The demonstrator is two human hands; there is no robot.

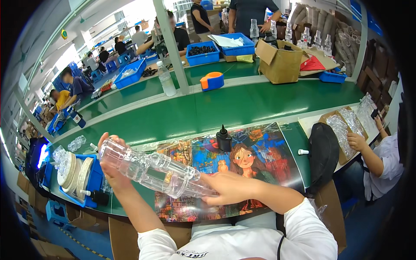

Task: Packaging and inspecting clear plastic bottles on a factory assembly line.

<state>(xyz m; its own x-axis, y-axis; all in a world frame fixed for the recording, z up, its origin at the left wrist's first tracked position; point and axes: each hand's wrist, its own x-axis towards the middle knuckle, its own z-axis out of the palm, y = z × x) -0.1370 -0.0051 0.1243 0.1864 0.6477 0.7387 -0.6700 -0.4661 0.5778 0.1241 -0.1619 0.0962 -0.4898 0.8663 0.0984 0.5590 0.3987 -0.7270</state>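
Note:
Both my hands hold a long clear vessel (151, 169) with stepped, ribbed sections, tilted across my front. My left hand (113, 173) wraps its wide end at the upper left. My right hand (232, 187) is closed round the narrower end at the lower right, with its fingertips partly hidden. A small gold-coloured label (168, 177) shows on the vessel's middle. Below it lies a glossy illustrated mat (286, 173) with a cartoon girl on it. Beyond the right hand, a black squeeze bottle (223, 142) with a pointed tip stands upright on the mat.
At left, a blue basket (96, 177) holds pale rolls (80, 175). A white-capped part (303, 152) and black bag (324, 149) lie right. A person's hand (357, 142) works there beside clear pieces. Across the green belt (195, 108) stand a tape dispenser (212, 81) and cardboard box (281, 65).

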